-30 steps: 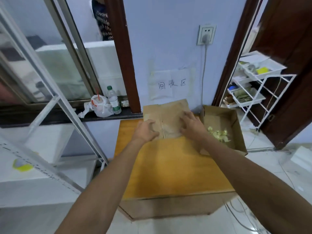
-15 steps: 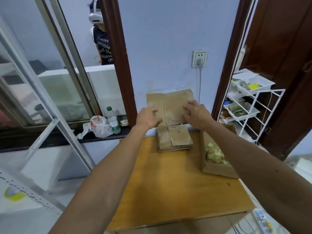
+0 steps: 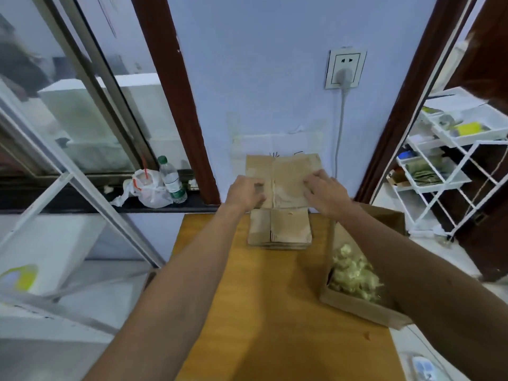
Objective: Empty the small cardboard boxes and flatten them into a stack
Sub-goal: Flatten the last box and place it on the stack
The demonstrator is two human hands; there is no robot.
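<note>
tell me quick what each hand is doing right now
left hand: holds the flat box by its left side
right hand: holds the same flat box by its right side, above the stack

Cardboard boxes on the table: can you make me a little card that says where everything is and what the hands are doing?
In the hands: flattened box, lifted in front of the wall
Who holds it: left hand on its left side, right hand on its right side
Pile: stack of flat boxes on the table, just below the held one
Right of the pile: open box with pale yellow-green packing bits inside
Windowsill: water bottle beside a plastic bag
</note>
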